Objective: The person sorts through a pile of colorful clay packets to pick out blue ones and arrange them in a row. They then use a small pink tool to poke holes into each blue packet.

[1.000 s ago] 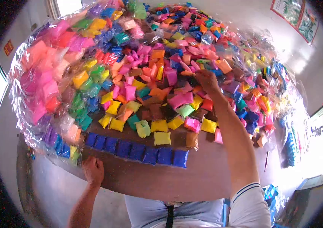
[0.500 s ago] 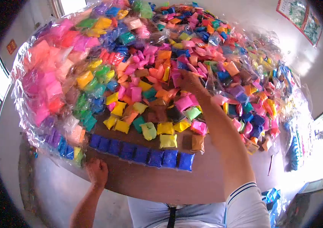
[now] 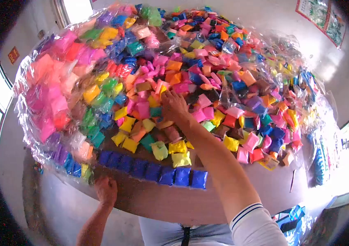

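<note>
My right hand (image 3: 173,105) reaches into a loose heap of small coloured packets. Its fingers are slightly apart, their tips beside a yellow packet (image 3: 163,89) and partly hidden among the packets. A teal packet (image 3: 155,111) lies just left of the hand, and a brown packet (image 3: 172,133) lies in front of it. My left hand (image 3: 106,190) rests curled in a fist at the table's front edge, with nothing visible in it. A row of several dark blue packets (image 3: 167,176) lies on the brown table (image 3: 149,201) between my hands and the heap.
Clear plastic bags of pink packets (image 3: 55,98) bulge along the left side. More bagged packets (image 3: 260,98) stand at the right and back. A pale yellow packet (image 3: 181,159) sits at the heap's front. A thin stick (image 3: 292,181) lies near the right table edge.
My right hand has moved left and toward me through the heap. Several yellow, pink and red packets at the front right have shifted to the right. My left hand remains a fist.
</note>
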Demonstrator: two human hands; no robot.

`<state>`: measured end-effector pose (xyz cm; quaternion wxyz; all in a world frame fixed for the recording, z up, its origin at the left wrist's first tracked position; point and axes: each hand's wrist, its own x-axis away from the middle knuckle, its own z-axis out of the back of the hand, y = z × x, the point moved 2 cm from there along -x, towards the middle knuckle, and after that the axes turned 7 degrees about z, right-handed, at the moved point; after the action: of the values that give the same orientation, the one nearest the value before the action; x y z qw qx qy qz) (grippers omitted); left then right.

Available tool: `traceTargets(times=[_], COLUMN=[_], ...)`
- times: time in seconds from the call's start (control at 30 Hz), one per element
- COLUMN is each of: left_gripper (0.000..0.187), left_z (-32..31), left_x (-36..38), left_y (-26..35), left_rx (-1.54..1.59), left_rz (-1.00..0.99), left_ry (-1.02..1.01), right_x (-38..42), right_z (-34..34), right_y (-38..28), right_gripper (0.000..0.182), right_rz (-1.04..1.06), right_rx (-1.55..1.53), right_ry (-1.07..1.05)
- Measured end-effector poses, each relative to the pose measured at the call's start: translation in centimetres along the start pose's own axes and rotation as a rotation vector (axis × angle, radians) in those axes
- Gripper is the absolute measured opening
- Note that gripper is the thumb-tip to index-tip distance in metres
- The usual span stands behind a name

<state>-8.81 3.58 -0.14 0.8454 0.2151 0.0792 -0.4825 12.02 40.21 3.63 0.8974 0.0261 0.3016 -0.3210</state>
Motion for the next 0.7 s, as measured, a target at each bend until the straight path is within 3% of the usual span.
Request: traceTargets(times=[0.17,0.3,0.4,0.47,0.57,0.63,0.7], left_gripper=[0.014,0.015,0.016,0.016,0.016,0.015,0.015], left_z=[0.0,-0.6,-0.1,-0.2,-0.5,0.6,-0.1], left_x=[0.3,0.4,0.1,0.2,0.3,0.0,0.1], left_y=[-0.7,-1.2,-0.5,-0.7,-1.0,-0.1,-0.7], left_rx=[-0.064,-0.084,-0.069,-0.075,-0.105,-0.121,-0.081], left_rz=[0.048,0.061,0.068,0.039,0.001,0.041,0.005], left_ry=[-0.035,-0.03,-0.033,-0.008,0.008,-0.078,-0.036], right_x=[0.3,0.0,-1.0,-2.8,-3.5,-3.8,-4.0], right_z=[1.1,5.4,7.7,3.8,1.8,-0.6,-4.3], right_y=[0.8,1.5,1.0,2.5,1.4,0.0,-0.7], right_gripper=[0.027,0.028,0.031,0.036,0.041,0.041,0.038], right_rz=[-0.17,-0.319,-0.264,-0.246,-0.101,0.01,0.153], right_rx=[0.009,-0.054,-0.082,-0.197,-0.19,-0.061,-0.021], right_ry=[-0.029,-0.095,0.019,0.237,0.199,0.251,0.333])
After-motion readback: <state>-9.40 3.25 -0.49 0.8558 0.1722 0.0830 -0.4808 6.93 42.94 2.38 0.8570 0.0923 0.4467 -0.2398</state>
